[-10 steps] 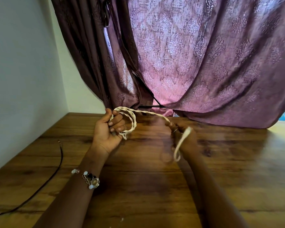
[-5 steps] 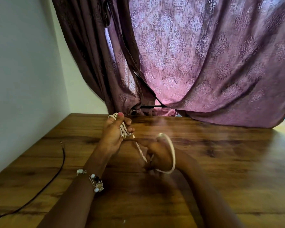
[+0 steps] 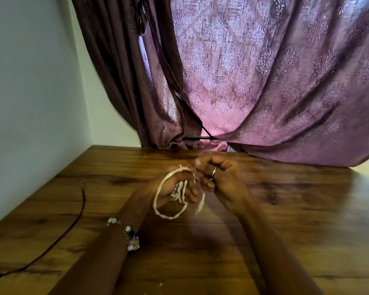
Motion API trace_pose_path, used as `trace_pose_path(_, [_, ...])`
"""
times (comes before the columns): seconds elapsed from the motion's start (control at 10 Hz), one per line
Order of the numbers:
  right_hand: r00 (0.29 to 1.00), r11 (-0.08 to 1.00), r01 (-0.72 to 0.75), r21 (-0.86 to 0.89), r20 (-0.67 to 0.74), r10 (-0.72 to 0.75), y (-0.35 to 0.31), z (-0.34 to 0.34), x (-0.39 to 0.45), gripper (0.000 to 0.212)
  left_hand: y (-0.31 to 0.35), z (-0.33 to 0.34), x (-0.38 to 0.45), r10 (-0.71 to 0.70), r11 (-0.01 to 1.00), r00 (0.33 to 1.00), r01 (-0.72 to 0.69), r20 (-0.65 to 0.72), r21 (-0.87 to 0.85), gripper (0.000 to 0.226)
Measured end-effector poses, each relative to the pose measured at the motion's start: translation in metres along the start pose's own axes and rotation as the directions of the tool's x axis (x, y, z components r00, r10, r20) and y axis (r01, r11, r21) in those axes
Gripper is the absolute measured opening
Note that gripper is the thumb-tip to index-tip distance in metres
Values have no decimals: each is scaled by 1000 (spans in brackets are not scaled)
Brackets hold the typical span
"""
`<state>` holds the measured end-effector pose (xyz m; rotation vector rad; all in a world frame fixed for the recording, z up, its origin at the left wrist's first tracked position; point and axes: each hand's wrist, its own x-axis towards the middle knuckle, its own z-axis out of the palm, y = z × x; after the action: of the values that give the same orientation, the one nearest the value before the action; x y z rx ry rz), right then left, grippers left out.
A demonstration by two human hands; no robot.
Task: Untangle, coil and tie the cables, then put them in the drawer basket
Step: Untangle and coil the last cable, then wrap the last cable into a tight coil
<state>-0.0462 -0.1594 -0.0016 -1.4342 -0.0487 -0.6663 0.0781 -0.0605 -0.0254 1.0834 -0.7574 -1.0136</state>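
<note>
A cream twisted cable is wound in loops around my left hand, which holds the bundle above the wooden table. One loop hangs down below the palm. My right hand, with a ring on one finger, is close against the left and pinches a strand of the same cable at the top of the coil. A thin dark cable lies stretched out on the table at the left, away from both hands. No drawer basket is in view.
A purple patterned curtain hangs behind the table's far edge and drapes onto it at the right. A pale wall runs along the table's left side. A beaded bracelet sits on my left wrist.
My right hand has moved up from the table to the top of the left hand, carrying the cream cable round it. A new loop now hangs below the left palm.
</note>
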Motion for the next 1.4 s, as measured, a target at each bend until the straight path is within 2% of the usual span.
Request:
trace_pose_path(0.1, [983,980,107,-165,-133,-130,0,-9,5,9,-2,1,4,-19,997,1000,18,6,74,29])
trace_pose_path(0.2, [986,908,136,-396,-38,-164,1,-14,4,20,-4,-15,16,4,977,989,27,-145,210,22])
trace_pose_path(0.3, [991,843,117,-525,123,-61,4,-12,2,27,-11,-35,29,1,941,970,82,-245,328,44])
trace_pose_path(0.4, [971,934,61,-351,239,26,7,-7,-1,19,-19,-49,34,-2,954,952,93,-305,285,58])
trace_pose_path(0.5, [950,981,-192,6,252,184,0,3,-5,12,-13,-38,24,-9,981,968,57,-249,185,45])
trace_pose_path(0.6, [899,921,-314,231,385,210,2,-5,-6,27,-7,-27,21,-23,999,969,33,-245,36,34])
trace_pose_path(0.7, [944,967,-136,218,325,59,-2,-13,-3,28,-5,-21,15,-48,999,982,49,-181,-2,32])
trace_pose_path(0.8, [996,997,72,7,-45,-72,-2,-21,3,18,-3,-15,7,-48,999,988,50,-148,7,29])
trace_pose_path(0.9, [949,986,104,-129,-285,-137,1,-28,6,12,1,-2,-2,-75,996,997,74,-26,-55,21])
trace_pose_path(1.0, [904,976,110,-188,-388,-177,4,-28,8,14,5,6,-6,-59,995,998,61,30,-85,22])
trace_pose_path(1.1, [891,968,126,-219,-403,-207,8,-25,9,16,4,7,-4,-17,994,1000,15,-9,-112,20])
trace_pose_path(1.2, [887,936,153,-317,-373,-271,18,-18,9,14,0,6,-2,-19,994,1000,19,0,-109,29])
trace_pose_path(1.4, [880,905,195,-377,-340,-331,28,-20,13,17,1,14,-5,-3,991,996,14,87,-131,21])
